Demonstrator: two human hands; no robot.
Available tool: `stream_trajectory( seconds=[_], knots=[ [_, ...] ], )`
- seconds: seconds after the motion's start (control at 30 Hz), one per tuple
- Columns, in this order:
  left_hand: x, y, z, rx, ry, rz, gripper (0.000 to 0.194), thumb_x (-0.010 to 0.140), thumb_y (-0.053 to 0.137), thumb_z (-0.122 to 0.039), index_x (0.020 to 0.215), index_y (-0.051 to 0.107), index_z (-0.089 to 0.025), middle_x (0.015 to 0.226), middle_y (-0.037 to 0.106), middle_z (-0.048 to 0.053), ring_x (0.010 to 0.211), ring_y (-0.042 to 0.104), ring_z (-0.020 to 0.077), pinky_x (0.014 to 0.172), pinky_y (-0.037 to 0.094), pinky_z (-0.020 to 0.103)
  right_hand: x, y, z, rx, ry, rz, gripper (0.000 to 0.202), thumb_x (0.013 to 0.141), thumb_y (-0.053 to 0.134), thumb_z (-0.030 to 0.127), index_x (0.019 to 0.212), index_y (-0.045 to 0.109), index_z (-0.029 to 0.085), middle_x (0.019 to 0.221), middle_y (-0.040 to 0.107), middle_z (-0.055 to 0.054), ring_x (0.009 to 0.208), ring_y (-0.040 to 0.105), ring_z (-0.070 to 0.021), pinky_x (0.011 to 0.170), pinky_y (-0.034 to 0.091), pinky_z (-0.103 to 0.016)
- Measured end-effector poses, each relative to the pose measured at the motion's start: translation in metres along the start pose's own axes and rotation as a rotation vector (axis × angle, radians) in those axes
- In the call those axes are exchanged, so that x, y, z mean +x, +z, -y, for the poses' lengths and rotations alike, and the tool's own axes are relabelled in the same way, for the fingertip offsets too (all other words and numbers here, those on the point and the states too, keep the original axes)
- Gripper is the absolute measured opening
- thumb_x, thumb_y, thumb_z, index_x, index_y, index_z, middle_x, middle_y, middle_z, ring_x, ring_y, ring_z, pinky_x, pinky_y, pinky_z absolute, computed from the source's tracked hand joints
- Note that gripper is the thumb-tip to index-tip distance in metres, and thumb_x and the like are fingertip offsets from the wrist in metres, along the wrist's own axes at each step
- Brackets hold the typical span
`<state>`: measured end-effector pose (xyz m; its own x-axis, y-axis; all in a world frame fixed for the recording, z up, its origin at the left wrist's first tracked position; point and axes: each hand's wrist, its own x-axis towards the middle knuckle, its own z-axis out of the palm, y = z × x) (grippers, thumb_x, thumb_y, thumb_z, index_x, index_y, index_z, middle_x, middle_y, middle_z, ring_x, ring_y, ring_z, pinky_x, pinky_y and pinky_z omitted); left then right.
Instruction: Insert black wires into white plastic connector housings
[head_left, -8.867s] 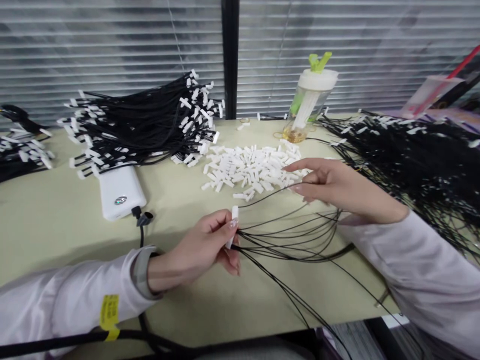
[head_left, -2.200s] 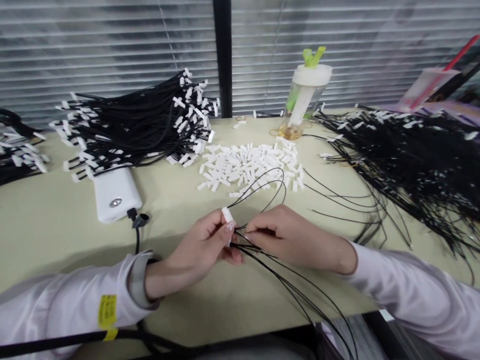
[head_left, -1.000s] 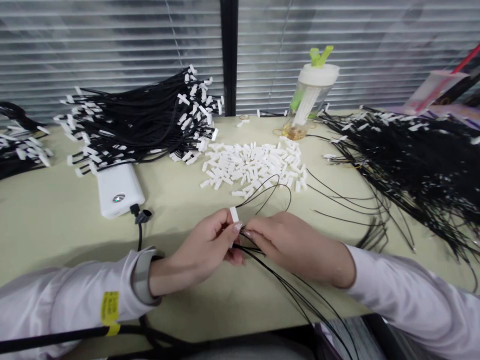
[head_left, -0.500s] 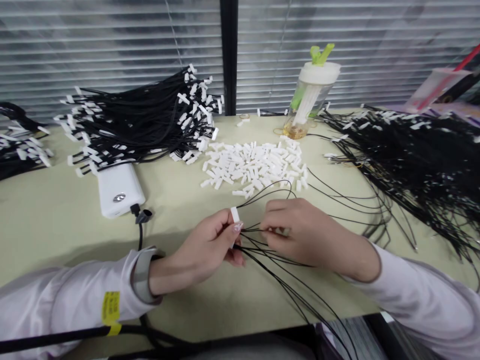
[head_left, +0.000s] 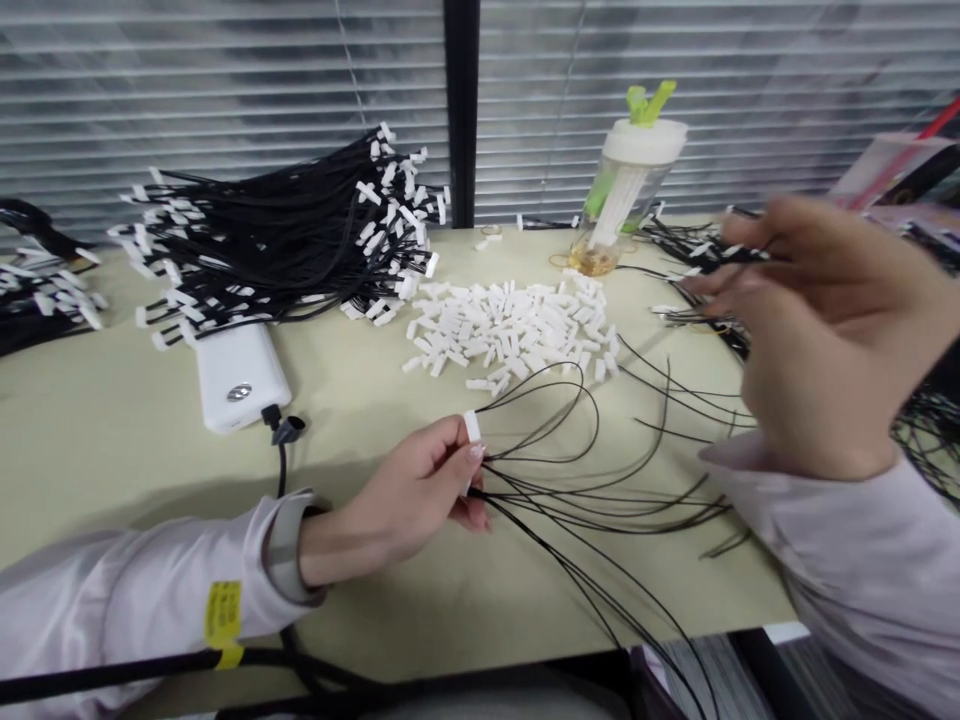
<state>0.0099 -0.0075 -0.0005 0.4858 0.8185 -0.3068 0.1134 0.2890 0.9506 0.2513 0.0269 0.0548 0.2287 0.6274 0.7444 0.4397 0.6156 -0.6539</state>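
My left hand (head_left: 424, 480) pinches a white connector housing (head_left: 472, 427) between thumb and fingers, just above the tabletop. Thin black wires (head_left: 555, 459) run out of the housing to the right, some looping and some hanging over the front edge. My right hand (head_left: 832, 310) is raised at the right, over the near end of a pile of black wires (head_left: 930, 440). Its fingertips are by the silvery wire ends (head_left: 667, 314). Motion blurs the fingers, so whether they hold a wire is unclear.
Loose white connector housings (head_left: 510, 330) lie heaped mid-table. Behind them stands a clear bottle (head_left: 637, 170) with a green spout. At the left are a bundle of connectored black cables (head_left: 285, 230) and a white power bank (head_left: 240, 380) with its cable plugged in.
My right hand has moved away from the wires beside my left hand, up and right to the wire pile. My left hand keeps its hold on the connector housing.
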Motion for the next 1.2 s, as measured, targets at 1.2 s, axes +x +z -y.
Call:
stream_trajectory(
  seconds=[1.2],
  knots=[
    [-0.003, -0.001, -0.005, -0.033, -0.039, 0.074, 0.022, 0.081, 0.044, -0.037, 0.073, 0.043, -0.017, 0.064, 0.045, -0.005, 0.047, 0.054, 0.0060, 0.050, 0.045, 0.021, -0.049, 0.036, 0.019, -0.224, -0.104, 0.737, 0.009, 0.079, 0.051, 0.016, 0.072, 0.056, 0.017, 0.064, 0.055, 0.002, 0.060, 0.047, -0.0066, 0.057, 0.034, -0.019]
  ],
)
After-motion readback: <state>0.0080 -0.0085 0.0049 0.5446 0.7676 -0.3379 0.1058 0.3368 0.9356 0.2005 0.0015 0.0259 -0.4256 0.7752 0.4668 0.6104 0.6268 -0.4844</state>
